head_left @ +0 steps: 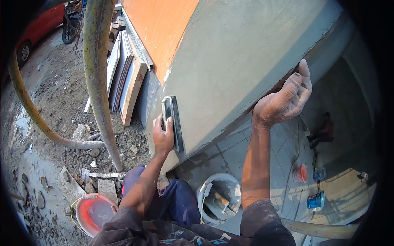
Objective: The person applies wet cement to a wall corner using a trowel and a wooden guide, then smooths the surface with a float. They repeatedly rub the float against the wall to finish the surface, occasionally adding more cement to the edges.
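Observation:
My left hand is closed on a plastering float with a dark, narrow body. The float lies against the grey plastered wall, near its lower left part. At the wall's right edge is my right hand, dusted with pale plaster. Its fingers are curled together beside a thin brown strip that runs along this edge. The hand covers part of the strip, so I cannot make out what the fingers grip.
Below stand a grey bucket with a roller-like tool and a red bucket. Curved poles rise at left over rubble. Boards lean by an orange panel. A person is at right, beyond paint pails.

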A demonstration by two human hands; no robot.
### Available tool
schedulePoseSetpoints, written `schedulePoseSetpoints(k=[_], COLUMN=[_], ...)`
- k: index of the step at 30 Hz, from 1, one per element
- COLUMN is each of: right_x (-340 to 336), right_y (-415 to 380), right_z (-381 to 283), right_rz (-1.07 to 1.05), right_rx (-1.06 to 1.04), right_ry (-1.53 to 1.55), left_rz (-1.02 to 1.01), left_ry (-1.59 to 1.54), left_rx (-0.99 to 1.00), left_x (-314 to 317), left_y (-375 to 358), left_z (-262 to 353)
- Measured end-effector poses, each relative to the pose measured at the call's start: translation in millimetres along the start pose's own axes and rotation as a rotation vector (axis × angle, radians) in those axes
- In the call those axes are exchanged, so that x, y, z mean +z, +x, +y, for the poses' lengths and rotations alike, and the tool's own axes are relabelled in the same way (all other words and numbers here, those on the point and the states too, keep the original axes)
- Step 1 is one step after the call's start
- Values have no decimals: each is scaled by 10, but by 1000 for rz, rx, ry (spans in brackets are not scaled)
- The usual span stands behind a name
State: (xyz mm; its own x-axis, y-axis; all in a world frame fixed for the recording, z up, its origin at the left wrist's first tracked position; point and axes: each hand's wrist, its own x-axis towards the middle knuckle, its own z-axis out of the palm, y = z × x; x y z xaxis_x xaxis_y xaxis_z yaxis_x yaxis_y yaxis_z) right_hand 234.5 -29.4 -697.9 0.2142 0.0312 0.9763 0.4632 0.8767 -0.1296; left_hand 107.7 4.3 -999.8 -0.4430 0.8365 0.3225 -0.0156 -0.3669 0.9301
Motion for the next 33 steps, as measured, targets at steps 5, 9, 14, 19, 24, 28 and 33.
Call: schedulePoseSetpoints(k=[5, 9, 14, 19, 24, 28, 33], right_x=[50, 49, 74, 35, 45, 71, 93], right_y=[3, -4, -5, 11, 4, -4, 5], right_z=[22, 4, 5, 48, 8, 26, -48], right_rz=[29, 28, 39, 17, 19, 59, 38], right_rx=[-27, -15, -38, -103, -87, -23, -33], right_ry=[71, 109, 125, 37, 56, 100, 52], left_rz=[-15, -140, -110, -47, -141, -184, 25], left_ry=[-47, -13, -18, -74, -36, 74, 116], left_rx=[264, 522, 103, 177, 499, 367, -238], left_x=[343, 130, -77, 312, 217, -183, -58], left_y=[1393, 592, -113, 1367, 671, -511, 90], left_z=[1327, 1422, 98, 1017, 1697, 244, -623])
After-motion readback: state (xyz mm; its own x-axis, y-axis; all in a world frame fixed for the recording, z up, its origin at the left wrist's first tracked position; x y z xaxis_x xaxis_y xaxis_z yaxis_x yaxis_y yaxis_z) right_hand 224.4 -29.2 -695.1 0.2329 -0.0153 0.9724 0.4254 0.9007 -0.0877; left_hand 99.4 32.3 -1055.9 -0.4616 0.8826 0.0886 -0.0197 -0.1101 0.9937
